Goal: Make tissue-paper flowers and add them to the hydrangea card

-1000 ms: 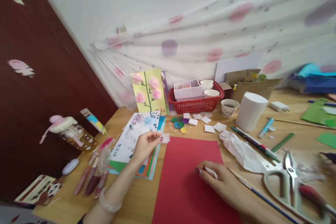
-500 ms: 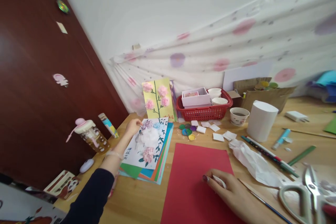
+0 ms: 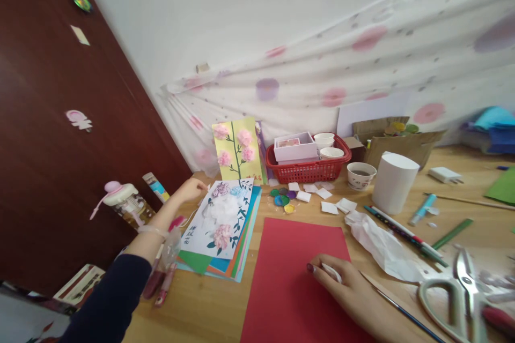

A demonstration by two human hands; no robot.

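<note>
My right hand (image 3: 350,289) rests on the red paper sheet (image 3: 298,273), its fingers closed round a small wad of white tissue (image 3: 332,272). At the left, my left hand (image 3: 193,191) is held by the upper left edge of a white picture (image 3: 197,233) with fluffy flowers and painted leaves. Its fingers are bent together; whatever they may pinch is too small to make out. The picture lies on a stack of coloured paper (image 3: 246,246). Below my right hand's wrist lies a thin paintbrush (image 3: 402,308).
A red basket (image 3: 306,172), a paper cup of dark liquid (image 3: 361,177) and a white roll (image 3: 396,182) stand at the back. Small paint pots (image 3: 285,201) lie before the basket. Scissors (image 3: 466,278), pens (image 3: 406,233) and crumpled tissue (image 3: 382,246) are at the right; a bottle (image 3: 129,201) stands left.
My left hand has drawn left, slightly away from the picture's edge, uncovering pink items beside the forearm. The view has shifted a little. My right hand keeps its place on the red sheet.
</note>
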